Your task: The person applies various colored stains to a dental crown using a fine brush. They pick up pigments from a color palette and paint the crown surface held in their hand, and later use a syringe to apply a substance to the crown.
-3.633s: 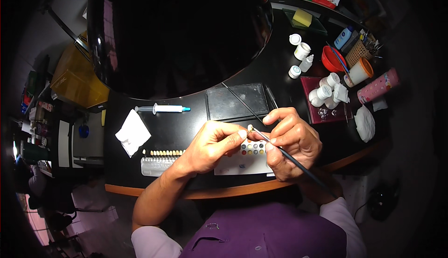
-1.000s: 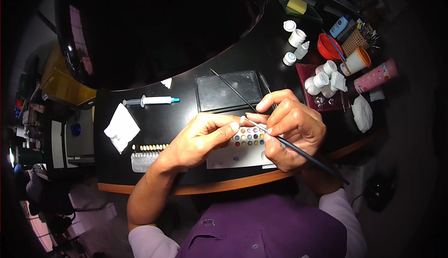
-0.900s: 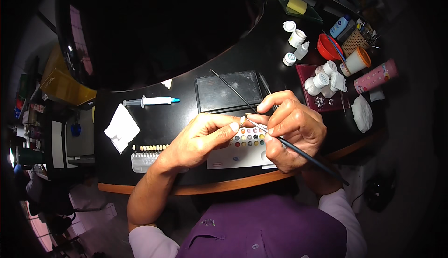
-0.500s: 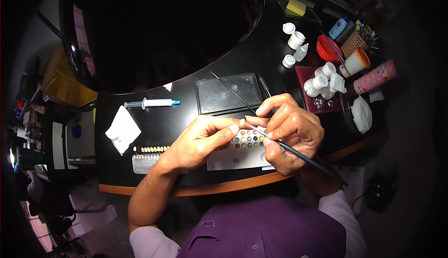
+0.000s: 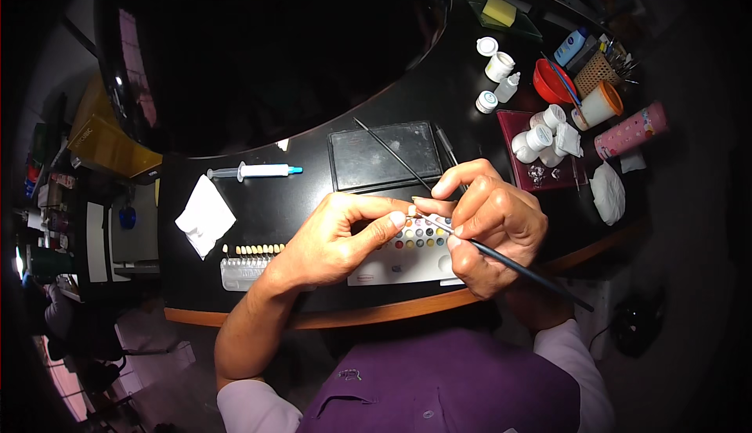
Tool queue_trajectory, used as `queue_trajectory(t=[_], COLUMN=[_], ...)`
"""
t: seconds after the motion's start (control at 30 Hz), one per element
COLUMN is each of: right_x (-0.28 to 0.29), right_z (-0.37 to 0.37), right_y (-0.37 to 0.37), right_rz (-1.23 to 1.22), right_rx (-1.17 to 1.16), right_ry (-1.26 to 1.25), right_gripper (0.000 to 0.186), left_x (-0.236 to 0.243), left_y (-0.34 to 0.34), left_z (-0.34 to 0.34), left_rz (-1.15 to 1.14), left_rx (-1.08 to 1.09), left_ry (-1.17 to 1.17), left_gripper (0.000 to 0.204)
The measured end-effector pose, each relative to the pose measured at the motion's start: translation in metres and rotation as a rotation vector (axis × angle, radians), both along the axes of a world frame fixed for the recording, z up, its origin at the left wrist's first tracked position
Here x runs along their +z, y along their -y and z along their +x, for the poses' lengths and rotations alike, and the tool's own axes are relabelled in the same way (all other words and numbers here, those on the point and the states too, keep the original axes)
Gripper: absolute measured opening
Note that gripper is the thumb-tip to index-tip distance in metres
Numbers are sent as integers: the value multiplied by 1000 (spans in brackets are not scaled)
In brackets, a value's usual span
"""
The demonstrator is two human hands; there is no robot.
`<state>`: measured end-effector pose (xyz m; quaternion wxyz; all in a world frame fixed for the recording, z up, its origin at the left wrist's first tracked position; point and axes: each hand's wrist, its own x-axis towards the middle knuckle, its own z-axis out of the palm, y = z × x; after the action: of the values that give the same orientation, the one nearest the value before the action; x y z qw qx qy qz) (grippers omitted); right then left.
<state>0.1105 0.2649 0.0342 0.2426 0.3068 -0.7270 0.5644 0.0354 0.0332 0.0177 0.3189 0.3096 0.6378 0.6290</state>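
Observation:
My left hand [image 5: 341, 233] pinches a small tooth-coloured dental crown [image 5: 412, 211] between thumb and forefinger. In my right hand [image 5: 501, 225] is a thin brush [image 5: 533, 275] with a long dark handle, gripped like a pen. Its tip points at the crown; whether they touch is too small to tell. Below the fingers lies a white card [image 5: 372, 272] with rows of coloured round wells [image 5: 419, 239], partly covered by my hands. Just beyond sits a flat black case [image 5: 352, 151], and a second dark brush [image 5: 388, 149] rests across it.
To the left lie a tooth shade guide [image 5: 243, 272], a folded white tissue [image 5: 205, 218] and a syringe [image 5: 262, 171]. White jars [image 5: 533, 145] stand on a dark red tray [image 5: 513, 131] at right, near a red bowl [image 5: 553, 81]. A large black screen-like surface [image 5: 266, 49] overhangs the desk's far side.
My right hand and the brush have shifted slightly to the right. The crown in my left fingertips has moved a little and appears turned.

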Motion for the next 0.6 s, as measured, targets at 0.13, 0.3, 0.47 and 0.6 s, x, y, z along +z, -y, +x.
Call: queue_trajectory(t=[0.13, 0.3, 0.47, 0.6], right_x=[-1, 0, -1, -1], right_z=[4, 4, 1, 1], right_y=[-3, 0, 3, 4], right_rz=[-45, -19, -3, 2], right_rx=[32, -21, -46, -56], right_ry=[66, 68, -7, -20], right_gripper=[13, 14, 15, 16], left_x=[3, 2, -5, -8], left_y=[0, 0, -2, -2], left_z=[0, 0, -1, -1], left_rz=[-9, -9, 0, 22], left_rx=[4, 17, 15, 26], left_ry=[-27, -53, -56, -67], left_gripper=[31, 30, 29, 29])
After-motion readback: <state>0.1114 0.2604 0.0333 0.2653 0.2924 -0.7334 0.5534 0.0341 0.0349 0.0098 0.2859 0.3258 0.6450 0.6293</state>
